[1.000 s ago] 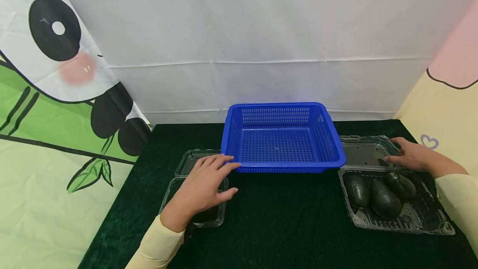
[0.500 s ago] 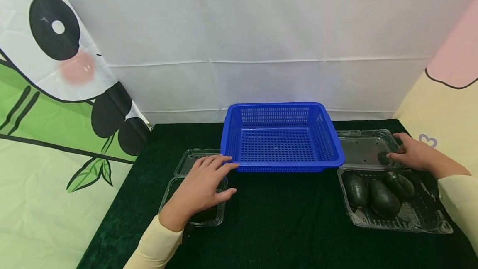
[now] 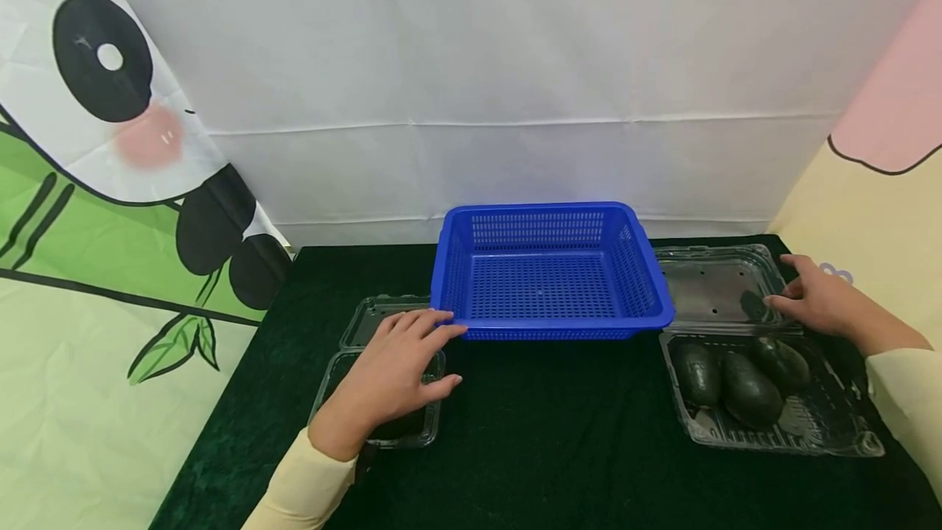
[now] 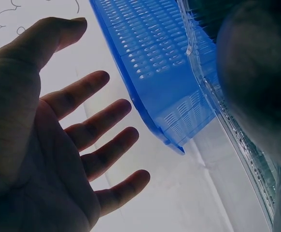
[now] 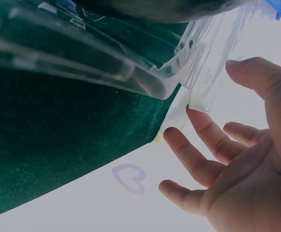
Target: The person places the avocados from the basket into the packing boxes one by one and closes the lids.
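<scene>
At the right, a clear plastic clamshell container (image 3: 832, 424) holds three dark avocados (image 3: 751, 391), its lid (image 3: 706, 293) tipped back behind it. My right hand (image 3: 824, 301) is at the lid's right edge; in the right wrist view its fingers are spread, with one fingertip right at the lid's corner (image 5: 201, 102) and the thumb apart from it. My left hand (image 3: 390, 370) is held with loosely spread fingers over a smaller clear container (image 3: 430, 424), partly hiding it. In the left wrist view, a large dark rounded shape (image 4: 256, 87) shows blurred close to the camera.
Between the two containers, a blue perforated plastic basket (image 3: 552, 324) stands at the back of the table. Dark green cloth (image 3: 545, 448) covers the table. A white sheet (image 3: 515, 64) hangs behind, with printed cartoon panels (image 3: 74, 252) at the sides.
The right container's lid has swung further back, and my right hand has moved slightly up with it, its fingers now spreading at the edge. My left hand stays over the smaller container.
</scene>
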`<action>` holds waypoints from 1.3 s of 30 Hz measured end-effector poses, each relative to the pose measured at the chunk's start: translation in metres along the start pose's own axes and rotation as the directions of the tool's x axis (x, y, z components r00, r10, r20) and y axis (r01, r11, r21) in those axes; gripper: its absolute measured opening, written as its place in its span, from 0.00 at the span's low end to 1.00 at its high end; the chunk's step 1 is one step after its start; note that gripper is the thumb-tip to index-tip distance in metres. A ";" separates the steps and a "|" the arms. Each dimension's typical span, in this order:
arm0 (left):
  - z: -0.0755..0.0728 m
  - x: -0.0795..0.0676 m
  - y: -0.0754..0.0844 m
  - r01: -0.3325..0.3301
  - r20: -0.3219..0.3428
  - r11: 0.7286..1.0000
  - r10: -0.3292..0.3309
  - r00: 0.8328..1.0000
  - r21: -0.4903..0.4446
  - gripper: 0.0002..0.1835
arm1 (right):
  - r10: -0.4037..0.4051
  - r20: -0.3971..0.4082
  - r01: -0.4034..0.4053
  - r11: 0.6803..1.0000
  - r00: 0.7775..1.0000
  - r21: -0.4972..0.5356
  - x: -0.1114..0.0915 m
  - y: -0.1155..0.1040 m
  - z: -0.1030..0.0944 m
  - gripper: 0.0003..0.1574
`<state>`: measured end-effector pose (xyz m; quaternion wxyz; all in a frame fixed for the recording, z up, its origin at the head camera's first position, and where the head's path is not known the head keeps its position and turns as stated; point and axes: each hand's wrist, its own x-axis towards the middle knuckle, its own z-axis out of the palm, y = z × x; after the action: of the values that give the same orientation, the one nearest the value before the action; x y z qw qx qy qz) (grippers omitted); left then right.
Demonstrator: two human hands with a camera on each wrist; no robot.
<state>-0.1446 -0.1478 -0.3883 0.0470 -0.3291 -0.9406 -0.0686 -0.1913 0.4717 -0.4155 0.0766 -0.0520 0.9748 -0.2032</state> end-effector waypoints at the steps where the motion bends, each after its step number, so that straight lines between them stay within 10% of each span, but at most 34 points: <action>1: 0.000 0.000 0.000 0.001 -0.001 1.000 -0.001 1.000 -0.003 0.34 | -0.004 -0.005 0.004 1.000 1.000 0.001 0.000 0.000 0.000 0.53; 39: 0.004 -0.001 -0.001 0.000 0.005 1.000 0.001 1.000 -0.017 0.34 | 0.001 -0.184 0.006 0.999 0.983 0.038 -0.022 0.008 -0.002 0.49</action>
<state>-0.1450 -0.1483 -0.3925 0.0420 -0.3299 -0.9400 -0.0758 -0.1703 0.4825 -0.4145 -0.0132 -0.0327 0.9735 -0.2258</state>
